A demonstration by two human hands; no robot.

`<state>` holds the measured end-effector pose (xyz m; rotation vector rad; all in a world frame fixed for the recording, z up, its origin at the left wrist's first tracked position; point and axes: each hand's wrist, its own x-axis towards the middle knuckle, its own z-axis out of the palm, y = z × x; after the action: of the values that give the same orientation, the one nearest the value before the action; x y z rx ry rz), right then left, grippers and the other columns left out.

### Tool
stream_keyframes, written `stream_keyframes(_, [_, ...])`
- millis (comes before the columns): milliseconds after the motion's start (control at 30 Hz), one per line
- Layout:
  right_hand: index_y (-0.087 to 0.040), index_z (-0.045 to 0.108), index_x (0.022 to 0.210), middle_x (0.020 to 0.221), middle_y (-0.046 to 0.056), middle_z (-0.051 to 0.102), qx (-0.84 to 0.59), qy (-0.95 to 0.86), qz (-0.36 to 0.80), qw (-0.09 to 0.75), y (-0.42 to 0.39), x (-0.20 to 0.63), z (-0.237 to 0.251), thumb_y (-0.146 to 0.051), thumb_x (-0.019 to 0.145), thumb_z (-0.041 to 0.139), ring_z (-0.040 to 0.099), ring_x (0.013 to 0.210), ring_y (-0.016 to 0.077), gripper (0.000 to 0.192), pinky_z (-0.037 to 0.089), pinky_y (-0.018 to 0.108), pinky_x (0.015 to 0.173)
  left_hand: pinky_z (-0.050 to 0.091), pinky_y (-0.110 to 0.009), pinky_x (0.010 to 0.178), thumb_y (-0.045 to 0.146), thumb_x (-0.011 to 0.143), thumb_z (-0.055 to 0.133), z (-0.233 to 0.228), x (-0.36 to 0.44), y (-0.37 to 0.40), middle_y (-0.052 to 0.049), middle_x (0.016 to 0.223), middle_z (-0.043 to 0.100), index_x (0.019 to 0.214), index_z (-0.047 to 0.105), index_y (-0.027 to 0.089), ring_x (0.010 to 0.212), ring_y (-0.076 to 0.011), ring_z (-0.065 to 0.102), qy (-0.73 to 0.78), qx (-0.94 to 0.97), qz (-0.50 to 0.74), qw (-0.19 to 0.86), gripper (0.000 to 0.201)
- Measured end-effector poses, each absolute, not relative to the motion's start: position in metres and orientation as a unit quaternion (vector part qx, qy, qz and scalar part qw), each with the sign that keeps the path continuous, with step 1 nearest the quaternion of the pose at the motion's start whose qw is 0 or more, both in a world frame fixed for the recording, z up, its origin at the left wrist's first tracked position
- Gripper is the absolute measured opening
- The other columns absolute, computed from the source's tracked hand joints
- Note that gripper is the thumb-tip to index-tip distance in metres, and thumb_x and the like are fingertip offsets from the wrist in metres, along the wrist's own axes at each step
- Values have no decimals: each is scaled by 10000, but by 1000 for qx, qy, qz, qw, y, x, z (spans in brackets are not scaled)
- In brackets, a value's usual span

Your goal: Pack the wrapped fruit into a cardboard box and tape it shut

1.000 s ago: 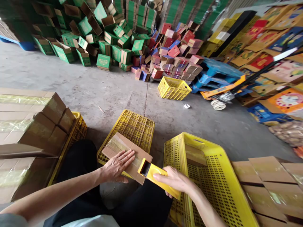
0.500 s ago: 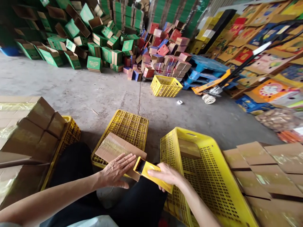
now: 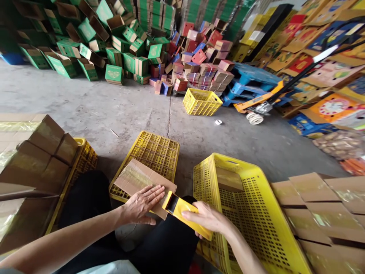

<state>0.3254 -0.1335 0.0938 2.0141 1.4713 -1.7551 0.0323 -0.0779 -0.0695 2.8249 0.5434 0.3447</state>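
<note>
Person seated on the floor, dark trousers, both forearms bare.

Left hand (image 3: 142,203): flat, fingers spread, palm down on a small brown carton (image 3: 137,179). It holds nothing; it presses the carton's near end. The carton lies tilted on an upturned yellow crate (image 3: 155,150), with clear tape shining along its top face.

Right hand (image 3: 207,218): closed around the handle of a yellow tape dispenser (image 3: 182,211). The dispenser's dark mouth sits at the carton's near right corner, just beside the left fingertips. Whether its blade touches the cardboard cannot be told.

Right of the dispenser: a large yellow basket (image 3: 256,213), open side up, one flat brown piece inside near the far wall. Further right, a stack of taped cartons (image 3: 319,205).

Left of the person: more brown cartons (image 3: 37,152) heaped on another yellow crate (image 3: 85,156).

Background: concrete floor (image 3: 114,110); a heap of green boxes (image 3: 114,49) next to red and blue boxes (image 3: 199,57); a yellow basket (image 3: 202,102) standing apart; a tape roll (image 3: 218,122) on the floor near it; an orange pallet jack (image 3: 259,104) by blue pallets (image 3: 251,82).
</note>
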Motion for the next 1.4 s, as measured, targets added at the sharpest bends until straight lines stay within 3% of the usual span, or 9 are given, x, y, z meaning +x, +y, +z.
stream_keyframes(367, [-186,646,829,610,44,729,678,458,-571,65,-135,329,87,-545,967,596,700,486,176,388,506,199,435,171,-534,1308,829,857,599,-69,37,-82,-141,1757,203,1711,10,189,1597,-377,261,183,966,131,131,1219])
stream_keyframes(533, [-190,625,854,587,23,714,691,438,-572,63,-138,328,86,-506,987,586,690,470,165,346,505,191,439,177,-492,1312,849,866,552,-70,54,-92,-156,1758,191,1698,-65,126,1615,-356,213,175,967,119,143,1262])
stream_keyframes(867, [-165,634,976,738,87,768,664,473,-577,47,-156,353,89,-576,942,627,757,601,209,412,524,212,470,159,-472,1319,778,890,613,-72,53,-89,-173,1750,195,1695,-82,122,1612,-346,233,172,971,106,124,1250])
stream_keyframes(1067, [-166,658,969,748,81,776,673,456,-581,48,-164,370,79,-633,922,643,765,643,220,469,550,228,518,170,-501,1312,794,885,604,-69,55,-92,-174,1749,209,1702,-51,145,1606,-357,248,177,969,115,126,1233])
stream_keyframes(1233, [-179,635,998,702,50,757,689,432,-581,31,-170,366,71,-618,926,641,751,604,210,445,546,231,515,193,-550,1293,830,834,628,-64,65,-101,-172,1764,143,1714,62,208,1604,-412,219,178,972,111,105,1217])
stream_keyframes(1400, [-181,623,1001,713,61,756,679,436,-590,22,-176,367,69,-593,935,626,752,613,217,417,541,238,520,223,-491,1297,860,890,474,-64,73,-106,-178,1741,246,1698,-26,94,1604,-378,229,143,979,112,90,1222])
